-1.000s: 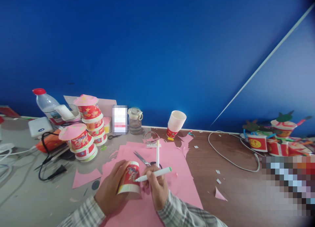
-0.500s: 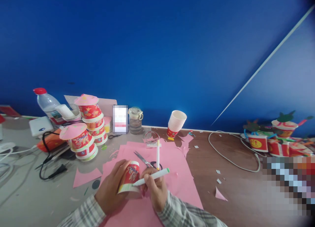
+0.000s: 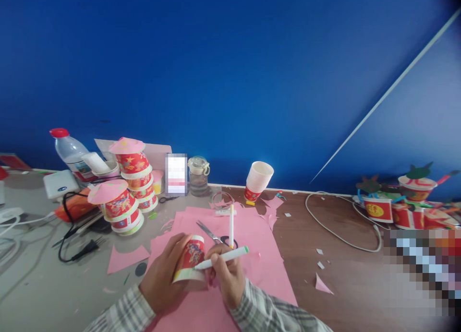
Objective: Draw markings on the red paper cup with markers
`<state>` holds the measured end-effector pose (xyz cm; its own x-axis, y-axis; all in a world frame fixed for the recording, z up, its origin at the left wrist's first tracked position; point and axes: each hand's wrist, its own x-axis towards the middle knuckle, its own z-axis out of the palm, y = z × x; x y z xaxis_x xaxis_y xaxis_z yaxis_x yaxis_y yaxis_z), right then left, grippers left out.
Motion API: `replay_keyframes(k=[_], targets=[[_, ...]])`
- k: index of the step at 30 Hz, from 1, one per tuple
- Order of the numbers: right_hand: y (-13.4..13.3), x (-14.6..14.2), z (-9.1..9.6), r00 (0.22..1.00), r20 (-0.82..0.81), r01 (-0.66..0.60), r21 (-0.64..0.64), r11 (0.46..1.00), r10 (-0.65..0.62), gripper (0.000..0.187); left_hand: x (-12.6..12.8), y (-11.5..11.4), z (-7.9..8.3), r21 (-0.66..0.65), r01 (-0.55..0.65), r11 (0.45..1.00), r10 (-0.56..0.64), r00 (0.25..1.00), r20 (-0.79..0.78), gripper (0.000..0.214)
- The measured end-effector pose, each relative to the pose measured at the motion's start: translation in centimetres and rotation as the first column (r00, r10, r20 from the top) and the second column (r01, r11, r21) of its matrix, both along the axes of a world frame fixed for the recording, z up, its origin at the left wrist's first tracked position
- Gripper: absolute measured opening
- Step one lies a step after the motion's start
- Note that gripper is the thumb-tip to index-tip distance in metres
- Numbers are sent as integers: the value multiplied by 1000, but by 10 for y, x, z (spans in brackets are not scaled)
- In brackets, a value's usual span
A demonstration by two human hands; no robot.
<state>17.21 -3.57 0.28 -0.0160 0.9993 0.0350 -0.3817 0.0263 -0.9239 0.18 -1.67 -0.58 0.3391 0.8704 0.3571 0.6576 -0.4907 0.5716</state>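
My left hand [image 3: 163,274] is wrapped round an upside-down red paper cup [image 3: 190,259] that stands on a pink paper sheet [image 3: 259,255]. My right hand [image 3: 226,277] pinches a white marker with a green end [image 3: 225,257], its tip at the cup's lower rim. Just beyond the cup lie scissors [image 3: 209,231] and a second white pen [image 3: 231,224] on the sheet.
Stacks of red cups with pink paper lids [image 3: 120,205] stand at the left, with a water bottle [image 3: 70,152], a white box [image 3: 61,184] and black cables [image 3: 77,238]. A glass jar [image 3: 198,175] and a white cup stack [image 3: 257,180] stand behind. A white cable [image 3: 334,221] and decorated cups [image 3: 396,202] are at the right.
The marker tip has dropped from the cup's side to its lower rim, and the right hand shifted slightly down. The left hand has kept its hold on the cup.
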Motion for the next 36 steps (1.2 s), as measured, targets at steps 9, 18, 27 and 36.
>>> replay_keyframes(k=[9,18,27,36], targets=[[-2,-2,-8,1000,2,-21,39,999,21,27,2,-1,3,42,-2,999,2,1000,-3,64],[-2,-2,-13,1000,13,-26,56,998,25,24,1,-1,2,24,-2,1000,2,1000,-6,66],[-3,-1,-11,999,14,-40,60,997,39,23,3,-2,5,27,-11,1000,11,1000,13,62],[-6,-2,-17,992,121,22,210,978,-48,18,0,-1,-1,8,-3,1000,3,1000,5,61]])
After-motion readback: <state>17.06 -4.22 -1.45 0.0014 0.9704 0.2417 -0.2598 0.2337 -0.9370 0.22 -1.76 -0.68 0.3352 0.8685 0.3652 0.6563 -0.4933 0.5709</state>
